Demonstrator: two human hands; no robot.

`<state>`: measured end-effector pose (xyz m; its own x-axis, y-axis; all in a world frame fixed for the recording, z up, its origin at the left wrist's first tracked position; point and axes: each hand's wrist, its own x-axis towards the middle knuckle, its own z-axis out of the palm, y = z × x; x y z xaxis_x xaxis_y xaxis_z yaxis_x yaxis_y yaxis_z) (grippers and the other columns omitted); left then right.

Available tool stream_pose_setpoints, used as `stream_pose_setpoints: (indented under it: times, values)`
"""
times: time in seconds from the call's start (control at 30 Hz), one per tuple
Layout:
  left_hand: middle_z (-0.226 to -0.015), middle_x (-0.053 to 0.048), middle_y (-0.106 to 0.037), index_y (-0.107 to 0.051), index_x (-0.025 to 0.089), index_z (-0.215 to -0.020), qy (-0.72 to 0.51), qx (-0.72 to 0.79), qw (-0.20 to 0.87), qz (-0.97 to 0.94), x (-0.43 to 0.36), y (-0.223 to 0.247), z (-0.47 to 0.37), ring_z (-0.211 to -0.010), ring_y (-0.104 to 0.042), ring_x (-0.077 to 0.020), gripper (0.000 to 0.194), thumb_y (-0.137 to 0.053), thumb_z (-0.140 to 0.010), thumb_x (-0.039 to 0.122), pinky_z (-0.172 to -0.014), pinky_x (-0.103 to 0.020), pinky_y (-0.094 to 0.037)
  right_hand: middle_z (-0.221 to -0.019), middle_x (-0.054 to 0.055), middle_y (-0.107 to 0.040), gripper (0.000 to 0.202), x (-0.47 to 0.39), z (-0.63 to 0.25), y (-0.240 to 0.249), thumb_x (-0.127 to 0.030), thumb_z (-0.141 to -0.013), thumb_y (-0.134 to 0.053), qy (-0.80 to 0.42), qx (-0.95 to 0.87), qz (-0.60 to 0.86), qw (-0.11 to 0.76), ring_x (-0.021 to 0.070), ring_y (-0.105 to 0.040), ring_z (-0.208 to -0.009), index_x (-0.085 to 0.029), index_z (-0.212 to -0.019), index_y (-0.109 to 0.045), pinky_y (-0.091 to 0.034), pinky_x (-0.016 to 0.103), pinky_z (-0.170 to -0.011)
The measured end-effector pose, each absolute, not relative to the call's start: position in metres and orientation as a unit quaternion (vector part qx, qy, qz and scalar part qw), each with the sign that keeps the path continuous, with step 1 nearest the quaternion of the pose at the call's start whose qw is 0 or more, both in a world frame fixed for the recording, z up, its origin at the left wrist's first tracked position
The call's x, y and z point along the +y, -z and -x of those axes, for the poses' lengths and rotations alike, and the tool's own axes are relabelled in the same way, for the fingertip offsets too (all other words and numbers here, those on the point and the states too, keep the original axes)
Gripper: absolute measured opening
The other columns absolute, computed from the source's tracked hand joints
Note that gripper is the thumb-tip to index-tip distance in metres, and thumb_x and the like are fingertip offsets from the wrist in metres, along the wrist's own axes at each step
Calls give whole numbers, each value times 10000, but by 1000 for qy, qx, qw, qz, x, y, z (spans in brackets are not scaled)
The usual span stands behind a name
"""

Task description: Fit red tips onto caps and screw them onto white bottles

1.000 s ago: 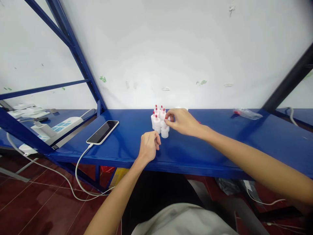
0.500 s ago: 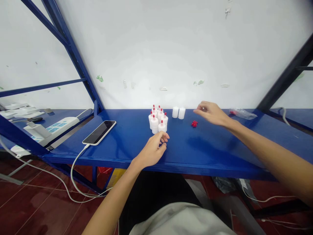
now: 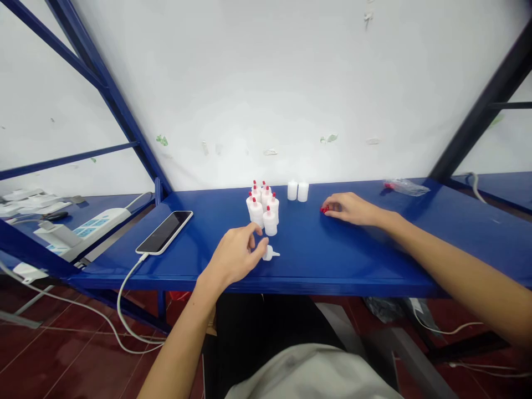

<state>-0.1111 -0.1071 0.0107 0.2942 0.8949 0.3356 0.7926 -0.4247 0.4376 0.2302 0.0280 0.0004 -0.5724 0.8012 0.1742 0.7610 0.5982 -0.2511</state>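
Note:
My left hand (image 3: 238, 254) is near the front edge of the blue table, thumb and forefinger apart, holding nothing visible. By its thumb tip a small white nozzle top (image 3: 270, 253) lies on its side, spout to the right; I cannot tell whether they touch. Just beyond stands a cluster of white bottles (image 3: 270, 223) with red-tipped nozzles. My right hand (image 3: 347, 209) reaches down to the small pile of red caps (image 3: 324, 210), fingers curled and closed on them. The fingers hide most of the pile. Two white bottles without tops (image 3: 297, 192) stand at the back.
On the left of the blue table (image 3: 332, 260) lies a phone (image 3: 165, 232) with a white charging cable (image 3: 124, 282) running over the edge. A clear plastic bag (image 3: 407, 187) with something red is at the back right. A power strip (image 3: 97, 223) sits beyond the left frame.
My right hand has come down onto the red caps. My left hand has moved left and back from the bottles, and the white nozzle top now shows beside it. The view has shifted slightly.

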Motion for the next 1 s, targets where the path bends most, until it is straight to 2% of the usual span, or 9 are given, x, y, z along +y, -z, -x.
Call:
stream_pose_setpoints:
  times: [0.1,0.17,0.33,0.5,0.7,0.83,0.9,1.0]
  values:
    - [-782,-6,-630,-632,236,-1153,-213,487,120,-839,-110,-12,114,-672,-569,-178,357,-548,-909,483,-625,-286,-395,-919,106,-724,305,27,-228,0,-381,-907,-509,-84,-882,442,138,207,-650,-787,-153,-1004,-688,-493,344,-750]
    - [-816,-12,-631,-627,246,-1202,-196,467,126,-853,-110,-10,114,-714,-579,-187,401,-582,-887,489,-655,-290,-412,-922,104,-729,284,26,-227,0,-366,-903,-516,-90,-879,446,139,205,-653,-784,-156,-991,-685,-498,340,-741]
    - [-830,-18,-646,-697,223,-1035,-178,448,162,-861,-106,-10,118,-744,-583,-177,297,-613,-880,462,-683,-278,-427,-867,90,-727,222,20,-221,-3,-325,-877,-538,-114,-871,459,132,197,-654,-737,-164,-951,-671,-505,322,-695]
    - [-903,-29,-703,-719,243,-1120,-205,394,216,-869,-101,-12,126,-800,-631,-176,355,-693,-841,461,-770,-292,-472,-841,82,-717,194,17,-221,-5,-315,-846,-560,-108,-874,455,136,194,-638,-706,-172,-907,-674,-496,320,-670]
    - [-972,-60,-748,-709,223,-1115,-368,338,90,-862,-98,2,119,-871,-671,-200,312,-724,-837,363,-866,-334,-480,-881,87,-715,211,20,-227,-5,-351,-848,-562,-74,-861,470,179,210,-650,-772,-178,-883,-676,-495,335,-719]
    - [-1106,-65,-736,-674,221,-1142,-378,370,71,-846,-98,8,107,-964,-669,-207,286,-661,-879,332,-902,-340,-463,-902,100,-716,207,22,-225,-1,-341,-850,-559,-63,-863,467,183,218,-650,-794,-175,-879,-679,-495,346,-745]
    - [-1083,-54,-739,-662,228,-1142,-360,412,72,-834,-99,9,103,-912,-666,-207,296,-654,-875,355,-896,-355,-450,-895,96,-713,208,24,-224,1,-337,-859,-550,-61,-865,462,184,211,-647,-783,-174,-890,-677,-495,339,-735]
    - [-873,-21,-748,-646,234,-1147,-346,457,90,-814,-100,9,99,-854,-669,-219,335,-662,-855,397,-901,-371,-440,-857,82,-710,191,24,-222,2,-330,-857,-556,-60,-866,457,194,200,-638,-747,-178,-875,-671,-495,332,-711]
